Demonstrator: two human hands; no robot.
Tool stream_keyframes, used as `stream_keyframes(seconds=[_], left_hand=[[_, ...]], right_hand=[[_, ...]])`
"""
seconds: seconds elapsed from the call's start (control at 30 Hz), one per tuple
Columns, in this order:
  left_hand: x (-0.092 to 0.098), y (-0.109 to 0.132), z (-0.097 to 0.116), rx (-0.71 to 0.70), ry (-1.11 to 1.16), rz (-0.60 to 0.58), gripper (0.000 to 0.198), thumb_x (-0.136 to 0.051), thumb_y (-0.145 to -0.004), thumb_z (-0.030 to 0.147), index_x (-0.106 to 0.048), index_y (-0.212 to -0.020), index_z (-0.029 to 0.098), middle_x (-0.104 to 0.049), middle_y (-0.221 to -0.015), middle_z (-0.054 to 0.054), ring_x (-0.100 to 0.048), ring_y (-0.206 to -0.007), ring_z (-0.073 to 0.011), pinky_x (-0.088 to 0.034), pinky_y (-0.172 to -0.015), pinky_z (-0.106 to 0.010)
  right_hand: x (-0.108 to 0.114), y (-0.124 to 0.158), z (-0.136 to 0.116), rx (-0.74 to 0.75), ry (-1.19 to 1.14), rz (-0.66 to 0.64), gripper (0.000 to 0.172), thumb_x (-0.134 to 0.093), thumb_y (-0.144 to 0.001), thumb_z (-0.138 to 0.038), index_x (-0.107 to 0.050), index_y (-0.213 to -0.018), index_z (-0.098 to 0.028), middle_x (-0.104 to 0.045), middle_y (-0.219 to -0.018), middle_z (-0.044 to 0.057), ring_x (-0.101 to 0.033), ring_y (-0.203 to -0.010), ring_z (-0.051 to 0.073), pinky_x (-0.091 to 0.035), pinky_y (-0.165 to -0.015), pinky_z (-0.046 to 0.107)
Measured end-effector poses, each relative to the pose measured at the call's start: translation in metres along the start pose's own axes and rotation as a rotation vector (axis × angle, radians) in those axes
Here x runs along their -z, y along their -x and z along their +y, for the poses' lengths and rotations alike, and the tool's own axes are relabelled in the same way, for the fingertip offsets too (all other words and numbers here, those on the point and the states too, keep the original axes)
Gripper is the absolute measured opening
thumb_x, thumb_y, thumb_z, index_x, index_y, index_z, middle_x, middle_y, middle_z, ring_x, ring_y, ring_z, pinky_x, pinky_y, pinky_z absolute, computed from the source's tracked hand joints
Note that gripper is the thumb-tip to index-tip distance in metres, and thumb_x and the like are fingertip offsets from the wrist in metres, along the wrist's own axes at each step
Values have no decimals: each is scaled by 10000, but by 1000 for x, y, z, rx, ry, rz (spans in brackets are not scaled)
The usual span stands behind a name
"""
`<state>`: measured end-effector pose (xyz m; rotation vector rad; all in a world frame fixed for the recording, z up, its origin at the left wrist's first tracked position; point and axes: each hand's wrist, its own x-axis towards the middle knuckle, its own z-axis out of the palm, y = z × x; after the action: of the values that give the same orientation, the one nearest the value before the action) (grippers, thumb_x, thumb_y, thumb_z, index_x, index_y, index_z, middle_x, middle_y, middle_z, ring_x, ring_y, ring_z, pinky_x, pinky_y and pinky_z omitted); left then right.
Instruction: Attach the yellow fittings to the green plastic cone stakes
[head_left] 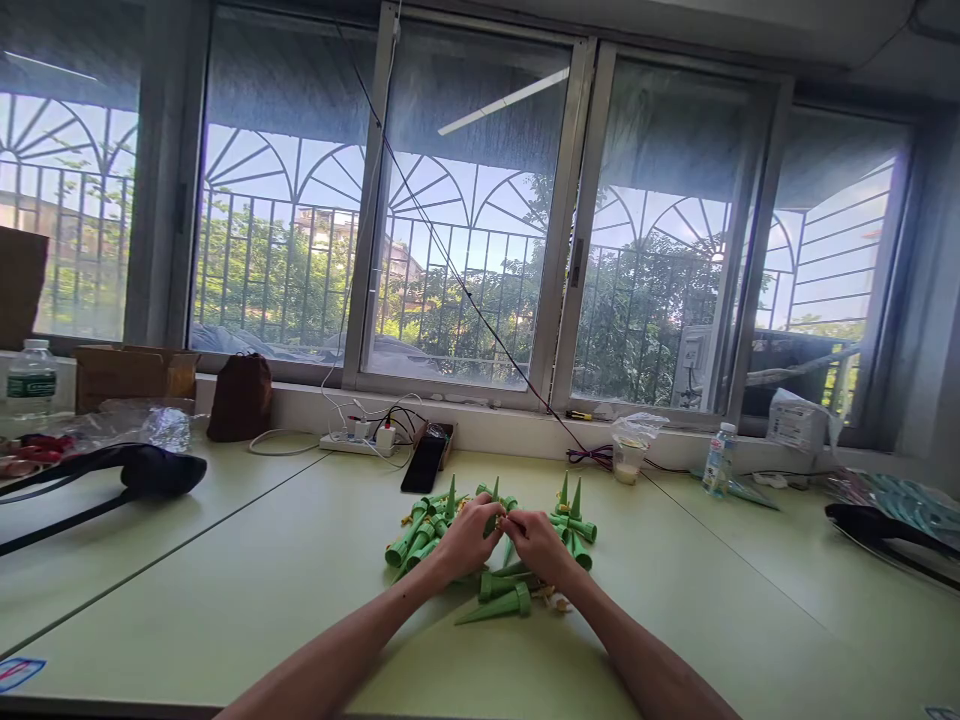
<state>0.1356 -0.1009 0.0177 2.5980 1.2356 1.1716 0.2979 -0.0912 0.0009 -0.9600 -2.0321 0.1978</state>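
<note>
My left hand [466,540] is closed around a green plastic spike [491,523], mostly covered by the fingers. My right hand [536,546] meets it, thumb and fingertips pinched together at the same spot; what lies in that pinch is too small and hidden to name. Around both hands spread several more green spikes, hollow cones with wide collars and small yellowish bits. One spike [495,606] lies nearest me, its point to the left. A heap [409,540] lies left of my left hand, and another group [576,530] lies right of my right hand, two of them upright.
Behind the pile are a black phone [424,463] and a power strip [360,443] with cables. A plastic cup [628,455] and a bottle [720,460] stand at the back right. A brown pouch [240,398] and black strapped object [142,470] sit left.
</note>
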Motion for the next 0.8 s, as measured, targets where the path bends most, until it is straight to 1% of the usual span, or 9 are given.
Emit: stream_keyframes(seconds=[0.3, 0.8], left_hand=[[-1, -1, -2, -28, 4, 2, 173, -516, -834, 215, -659, -923, 177, -576, -899, -67, -567, -841, -199, -446, -754, -296], [1, -1, 0, -51, 4, 26, 156, -518, -824, 176, -662, -884, 190, -560, -899, -57, -573, -825, -190, -443, -742, -289]], right_hand=[[-1, 1, 3, -10, 26, -8, 371, -429, -918, -310, -516, -588, -165, -445, -520, -28, -336, -511, 100, -191, -507, 241], [-3, -1, 6, -5, -7, 24, 398, -412, -924, -339, -484, -571, -169, -421, -511, -35, -311, -515, 100, -197, -518, 244]])
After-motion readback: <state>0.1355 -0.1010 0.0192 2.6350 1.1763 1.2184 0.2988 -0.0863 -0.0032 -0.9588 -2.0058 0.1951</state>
